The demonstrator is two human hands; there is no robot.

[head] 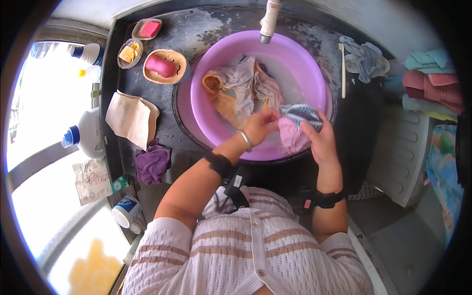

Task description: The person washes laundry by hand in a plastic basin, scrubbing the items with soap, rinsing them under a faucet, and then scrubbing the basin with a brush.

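My right hand (323, 138) holds a pink garment with a grey elastic waistband (300, 114) that bears writing; it looks like underwear. The thumb lies over the band and the fingers are behind it. My left hand (261, 127) pinches the garment's left edge, slightly blurred. Both hands are over the near right part of a pink plastic basin (206, 121), which sits in a round sink opening in the counter. Inside the basin, a wet, crumpled garment (245, 84), greyish and orange, lies partly in cloudy water (295, 90).
A faucet (269, 25) overhangs the basin's far rim. Soap dishes, one with a pink soap bar (161, 67), stand at left, near a beige folded cloth (129, 116) and purple cloth (152, 162). A toothbrush (343, 70) and grey cloths (365, 61) lie at right.
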